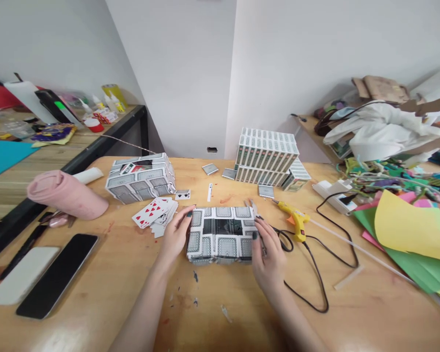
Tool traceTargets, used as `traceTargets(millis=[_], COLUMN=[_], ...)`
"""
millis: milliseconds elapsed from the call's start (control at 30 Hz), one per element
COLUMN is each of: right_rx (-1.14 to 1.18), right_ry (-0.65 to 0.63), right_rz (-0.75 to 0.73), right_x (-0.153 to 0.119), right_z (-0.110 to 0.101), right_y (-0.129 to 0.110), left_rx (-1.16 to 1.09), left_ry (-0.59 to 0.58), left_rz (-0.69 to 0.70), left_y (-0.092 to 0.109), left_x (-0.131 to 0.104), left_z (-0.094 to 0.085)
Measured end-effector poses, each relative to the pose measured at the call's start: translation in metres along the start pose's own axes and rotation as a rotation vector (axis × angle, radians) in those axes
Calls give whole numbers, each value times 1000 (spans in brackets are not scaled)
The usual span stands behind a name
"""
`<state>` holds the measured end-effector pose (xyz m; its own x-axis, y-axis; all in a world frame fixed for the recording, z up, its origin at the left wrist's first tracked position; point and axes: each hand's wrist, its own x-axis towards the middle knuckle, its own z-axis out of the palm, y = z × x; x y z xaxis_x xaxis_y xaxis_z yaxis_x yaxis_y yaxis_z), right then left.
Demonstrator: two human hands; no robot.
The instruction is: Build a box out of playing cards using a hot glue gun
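Note:
A box covered in grey-backed playing cards [227, 247] lies in front of me, with a dark rectangular window [223, 226] in its top. My left hand [179, 230] grips its left end, thumb and fingers along that edge. At the opposite end my right hand [267, 249] holds the box's right side, the fingertips resting near the top edge. Some of the fingers are hidden behind the box. Just beyond my right hand, the tips of a metal tool [252, 204] show, its kind hard to make out. Loose playing cards [156, 215] lie fanned out to the left.
A second card-covered box [141, 178] stands behind left. Stacked card packs [266, 156] rise at the back. A yellow glue gun [296, 222] lies right, its black cable looping over the table. Coloured paper [418, 234] lies far right; a phone [58, 276] and pink roll [68, 195] lie left.

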<state>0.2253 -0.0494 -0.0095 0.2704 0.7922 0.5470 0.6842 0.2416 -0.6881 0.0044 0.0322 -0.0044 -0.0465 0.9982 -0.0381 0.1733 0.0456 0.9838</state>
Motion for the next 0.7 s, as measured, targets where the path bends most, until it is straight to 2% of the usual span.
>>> traceTargets(millis=[100, 167, 267, 400, 533, 700], right_rx=[-79, -104, -105, -84, -76, -69], right_ry=[-166, -214, -213, -213, -214, -223], right_rz=[-132, -169, -176, -170, -165, -159], right_x=[1, 3, 5, 5, 6, 6], right_z=[2, 2, 2, 2, 1, 0], right_y=[-1, 0, 3, 5, 4, 4], left_rx=[-45, -49, 1, 197, 269, 250], left_ry=[-23, -42, -130, -221, -238, -221], left_rz=[2, 8, 87, 192, 227, 212], left_y=[1, 4, 13, 22, 25, 20], left_x=[-1, -3, -8, -14, -16, -12], left_z=[-2, -2, -1, 0, -1, 1])
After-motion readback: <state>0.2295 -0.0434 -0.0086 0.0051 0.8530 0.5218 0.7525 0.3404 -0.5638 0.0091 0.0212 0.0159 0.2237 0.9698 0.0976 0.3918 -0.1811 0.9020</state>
